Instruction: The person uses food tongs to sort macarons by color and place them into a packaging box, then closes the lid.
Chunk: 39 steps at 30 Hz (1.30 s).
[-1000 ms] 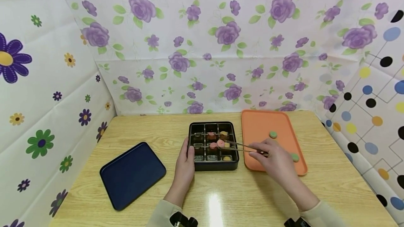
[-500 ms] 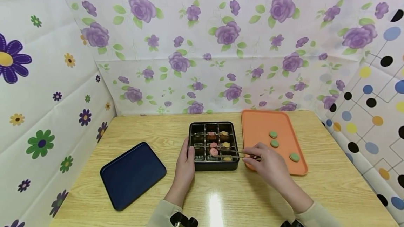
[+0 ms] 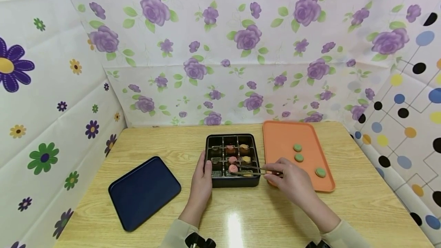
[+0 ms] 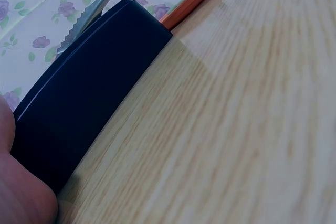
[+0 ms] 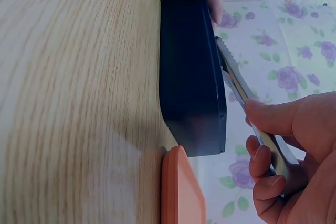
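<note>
My left hand (image 3: 201, 181) holds the left side of a black divided box (image 3: 235, 182), its thumb at the rim. My right hand (image 3: 291, 177) grips metal tongs (image 5: 275, 153) with serrated tips, reaching over the box's right wall. Between the tong tips is a pink macaron (image 3: 232, 168) at the front middle compartment. Two other pink macarons, one (image 3: 232, 159) in the centre, sit behind it in the middle column. Yellow macarons (image 3: 246, 159) fill the right column, the front one partly behind the tongs. Nothing sits in the left column's compartments. Both wrist views hide the box's inside.
An orange tray (image 3: 280, 133) stands close to the box's right, bearing three green macarons (image 3: 320, 172). A dark blue tray (image 3: 144, 194) lies angled on the left of the wooden table (image 3: 165, 141). Patterned cloth walls (image 3: 220, 68) enclose the back and sides.
My right hand has moved left and toward me, bringing the pink macaron in the tongs from the right of the centre compartment down to the front middle one. My left hand stays put.
</note>
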Each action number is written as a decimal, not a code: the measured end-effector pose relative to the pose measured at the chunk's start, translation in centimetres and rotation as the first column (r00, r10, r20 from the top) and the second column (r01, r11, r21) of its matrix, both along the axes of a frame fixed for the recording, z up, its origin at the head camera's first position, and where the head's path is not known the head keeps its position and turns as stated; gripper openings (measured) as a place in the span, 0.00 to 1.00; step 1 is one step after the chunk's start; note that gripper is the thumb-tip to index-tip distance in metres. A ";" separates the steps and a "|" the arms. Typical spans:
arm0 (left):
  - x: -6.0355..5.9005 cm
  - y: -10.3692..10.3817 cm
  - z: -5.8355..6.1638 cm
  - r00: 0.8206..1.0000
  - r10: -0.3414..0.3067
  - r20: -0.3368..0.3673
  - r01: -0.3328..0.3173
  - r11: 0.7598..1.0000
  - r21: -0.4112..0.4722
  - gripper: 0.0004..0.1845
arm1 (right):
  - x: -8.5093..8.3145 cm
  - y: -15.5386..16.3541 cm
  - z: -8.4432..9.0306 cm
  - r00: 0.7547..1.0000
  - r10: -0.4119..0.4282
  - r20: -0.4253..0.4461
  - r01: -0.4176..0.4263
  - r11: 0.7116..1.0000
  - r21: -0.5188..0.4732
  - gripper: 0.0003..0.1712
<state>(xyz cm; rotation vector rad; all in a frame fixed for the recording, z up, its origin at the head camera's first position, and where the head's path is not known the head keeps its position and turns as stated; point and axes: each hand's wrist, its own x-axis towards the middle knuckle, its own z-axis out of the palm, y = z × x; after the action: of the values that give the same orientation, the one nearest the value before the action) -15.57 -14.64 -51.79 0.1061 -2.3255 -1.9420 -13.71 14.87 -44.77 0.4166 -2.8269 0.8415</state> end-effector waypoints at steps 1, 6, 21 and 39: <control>0.0 0.0 0.0 1.000 0.000 0.000 0.000 1.000 0.000 0.33 | 0.0 0.0 0.0 1.000 -0.002 0.001 0.002 1.000 0.001 0.14; 0.0 0.0 0.1 1.000 0.006 0.006 -0.005 1.000 -0.015 0.32 | 0.1 -0.1 0.3 1.000 -0.005 0.017 0.005 1.000 0.003 0.15; 0.0 0.0 -0.1 1.000 0.008 0.006 -0.007 1.000 -0.026 0.32 | 0.5 1.7 0.3 0.998 -0.056 0.003 0.056 0.996 -0.063 0.21; 0.0 -0.1 -0.2 1.000 -0.004 -0.002 0.004 1.000 -0.017 0.32 | 1.4 8.1 0.3 0.985 -0.172 -0.002 0.171 0.982 -0.081 0.26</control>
<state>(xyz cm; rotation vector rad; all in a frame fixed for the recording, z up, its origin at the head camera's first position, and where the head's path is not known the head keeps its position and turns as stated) -15.60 -14.74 -52.01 0.0982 -2.3424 -1.9227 -12.33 22.96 -44.51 0.1622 -2.7598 0.9109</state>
